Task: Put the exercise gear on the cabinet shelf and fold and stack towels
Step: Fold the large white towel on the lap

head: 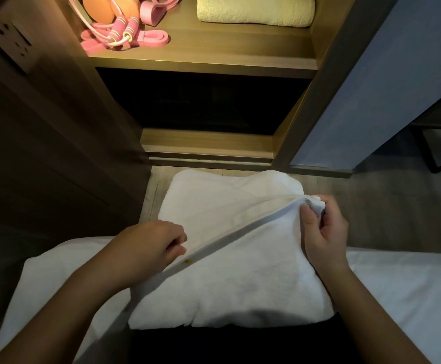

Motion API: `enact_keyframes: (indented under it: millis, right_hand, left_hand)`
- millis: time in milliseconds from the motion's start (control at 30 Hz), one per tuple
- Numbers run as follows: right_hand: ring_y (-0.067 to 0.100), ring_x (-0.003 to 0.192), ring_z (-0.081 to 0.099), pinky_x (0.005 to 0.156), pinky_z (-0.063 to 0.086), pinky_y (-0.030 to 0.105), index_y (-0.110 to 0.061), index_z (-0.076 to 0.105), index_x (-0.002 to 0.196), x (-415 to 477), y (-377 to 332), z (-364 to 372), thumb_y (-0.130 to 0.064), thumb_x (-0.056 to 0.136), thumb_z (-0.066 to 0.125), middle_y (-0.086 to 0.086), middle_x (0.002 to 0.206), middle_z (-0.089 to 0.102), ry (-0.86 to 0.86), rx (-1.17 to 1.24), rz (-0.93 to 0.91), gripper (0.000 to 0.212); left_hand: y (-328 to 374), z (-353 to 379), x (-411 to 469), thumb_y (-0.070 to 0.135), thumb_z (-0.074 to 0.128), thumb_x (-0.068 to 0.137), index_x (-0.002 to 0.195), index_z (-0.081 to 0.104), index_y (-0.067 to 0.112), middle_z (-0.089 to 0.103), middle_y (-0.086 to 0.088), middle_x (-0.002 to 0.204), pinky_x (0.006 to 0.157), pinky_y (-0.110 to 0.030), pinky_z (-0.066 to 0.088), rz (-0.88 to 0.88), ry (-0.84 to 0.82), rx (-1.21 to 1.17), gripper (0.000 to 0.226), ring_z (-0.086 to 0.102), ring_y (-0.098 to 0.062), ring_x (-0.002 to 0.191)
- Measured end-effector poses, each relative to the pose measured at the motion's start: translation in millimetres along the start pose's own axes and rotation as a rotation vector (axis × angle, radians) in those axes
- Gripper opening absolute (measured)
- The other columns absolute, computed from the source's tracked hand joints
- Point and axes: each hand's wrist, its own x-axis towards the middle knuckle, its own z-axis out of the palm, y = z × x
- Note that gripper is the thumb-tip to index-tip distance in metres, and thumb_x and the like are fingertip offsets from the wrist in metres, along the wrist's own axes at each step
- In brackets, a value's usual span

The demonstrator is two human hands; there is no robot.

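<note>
The pink exercise gear [117, 30] lay at the left of the lit cabinet shelf [214, 51]; lower down, the left hand [159, 248] had its grip pinched on the hem of the white towel [240, 285], which lay over the bed [411, 298] edge; a folded cream towel [256, 9] sat at the shelf's right; the right hand [324, 232] had its grip pinching the white towel's bunched corner.

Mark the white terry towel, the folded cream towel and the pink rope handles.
white terry towel [240, 292]: head view, lower panel.
folded cream towel [256, 9]: head view, top face.
pink rope handles [133, 27]: head view, foam grip.
</note>
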Motion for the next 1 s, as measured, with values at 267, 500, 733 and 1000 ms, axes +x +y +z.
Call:
enact_keyframes:
  millis: [267,500,733,1000]
  right_hand:
    - [-0.005,0.076,0.056,0.065,0.044,0.008,-0.052,0.051,0.098,5,-18,-10,-0.041,0.093,0.047,-0.029,0.088,0.06,0.151,0.086,-0.146,0.013]
    - [-0.012,0.08,0.051,0.07,0.039,0.004,-0.028,0.045,0.094,46,-69,-32,-0.026,0.098,0.041,-0.032,0.092,0.055,0.198,0.162,-0.344,0.006]
    - [-0.012,0.079,0.053,0.068,0.041,0.003,-0.037,0.051,0.098,45,-86,-35,-0.032,0.098,0.042,-0.03,0.088,0.058,0.197,0.262,-0.345,0.01]
    - [-0.012,0.079,0.052,0.067,0.04,0.004,-0.043,0.054,0.094,52,-90,-49,-0.042,0.096,0.042,-0.03,0.086,0.058,0.219,0.256,-0.268,0.012]
  left_hand:
    - [11,-6,-20,0.04,0.047,0.096,0.092,0.044,0.034,0.057,0.013,0.081,0.059,-0.017,0.045,-0.032,0.509,-0.057,0.008,0.056,-0.004,0.066]
    - [17,-76,-30,0.047,0.025,0.099,0.1,0.033,0.033,0.066,0.002,0.092,0.061,-0.03,0.04,0.041,0.427,0.514,0.016,0.065,-0.018,0.081]
    - [10,-81,-29,0.041,0.037,0.098,0.106,0.055,0.029,0.065,0.005,0.1,0.064,-0.024,0.041,0.219,0.247,0.688,0.023,0.064,-0.012,0.09]
    - [12,-98,-52,0.031,0.042,0.087,0.082,0.061,0.015,0.061,0.001,0.065,0.034,-0.029,0.041,0.429,0.744,0.396,0.025,0.053,-0.015,0.044]
